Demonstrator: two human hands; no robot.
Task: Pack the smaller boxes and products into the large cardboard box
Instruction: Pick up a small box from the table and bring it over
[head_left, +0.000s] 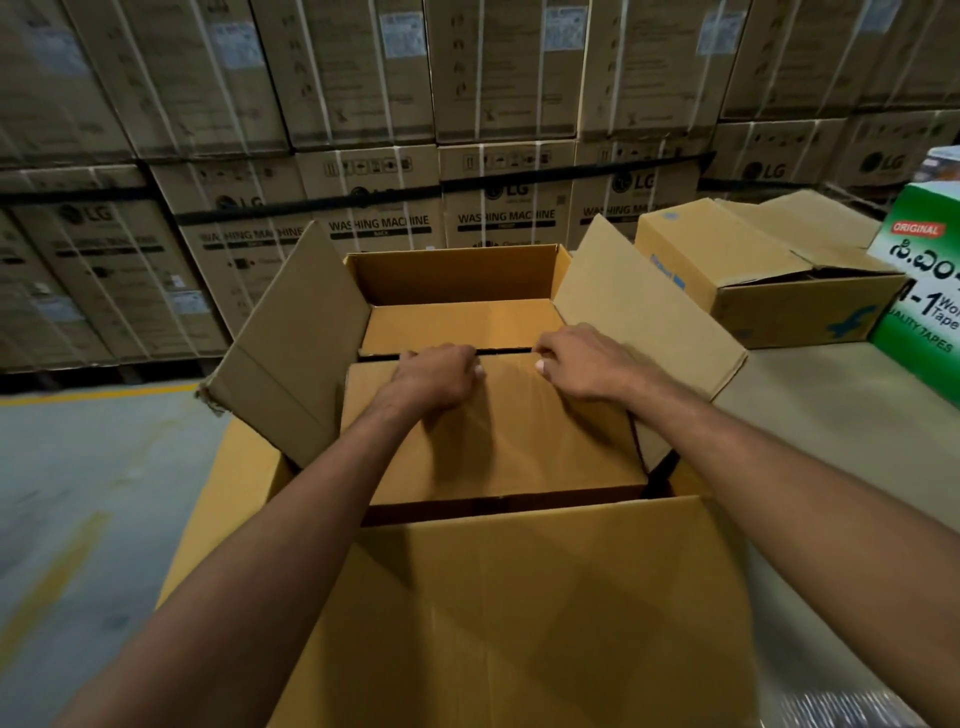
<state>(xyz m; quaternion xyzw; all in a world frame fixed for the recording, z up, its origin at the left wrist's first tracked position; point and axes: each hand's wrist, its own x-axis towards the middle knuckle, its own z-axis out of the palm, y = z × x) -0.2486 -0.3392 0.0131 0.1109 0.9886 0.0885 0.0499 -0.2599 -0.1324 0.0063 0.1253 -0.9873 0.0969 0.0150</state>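
Toward the left edge of the grey table (831, 410), the large cardboard box (519, 613) stands open. Its near flap hangs toward the person, and its left flap (291, 343) and right flap (644, 317) are raised and lean outward. The near flap hides the base of the box.

Inside the box, a near panel (514, 441) and a far panel (457, 325) lie flat with a dark gap between them. I cannot tell whether these are the lid flaps of a smaller box sitting inside or flaps of the large box itself.

Both arms reach in over the near flap. The left hand (436, 376) grips the far edge of the near panel, its fingers curled down into the gap. The right hand (576, 361) grips the same edge just to the right, its fingers hooked over it in the same way. The two hands are near each other but apart.

At the table's far right, a second cardboard box (769, 291) with blue markings lies half open. A green tape carton (914, 291) stands just beside it at the right edge. Beyond the table, stacked washing machine cartons (374, 156) form a wall. At the left is the floor (78, 493), marked with a yellow line.
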